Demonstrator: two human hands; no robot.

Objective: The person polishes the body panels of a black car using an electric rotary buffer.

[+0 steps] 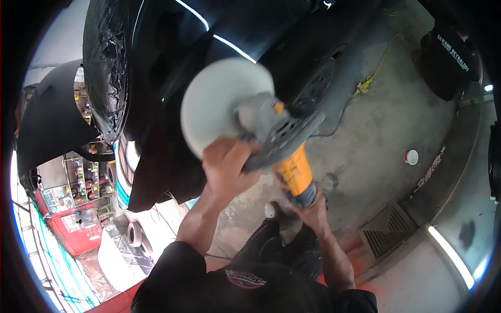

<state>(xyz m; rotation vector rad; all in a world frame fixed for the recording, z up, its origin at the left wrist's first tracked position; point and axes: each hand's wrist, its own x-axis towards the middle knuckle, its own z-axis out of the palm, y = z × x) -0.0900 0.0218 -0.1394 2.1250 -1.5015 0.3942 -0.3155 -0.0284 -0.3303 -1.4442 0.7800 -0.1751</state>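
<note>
A polisher [295, 169] with an orange body and grey head spans the middle of the view, blurred in places. Its wide white pad [214, 104] faces a glossy black car body [292, 36]; whether pad and paint touch, I cannot tell. My left hand [228, 160] is closed around the grey front handle near the pad. At the rear end of the tool, my right hand [312, 211] wraps the dark grip below the orange housing, its fingers partly hidden.
A yellow cord [365, 84] runs over the concrete floor [376, 141]. To the right are a white tub [411, 157] and a floor grate [389, 228]. A black detached panel [52, 120] and stocked shelves [86, 175] stand left. Black fabric with lettering [451, 55] shows upper right.
</note>
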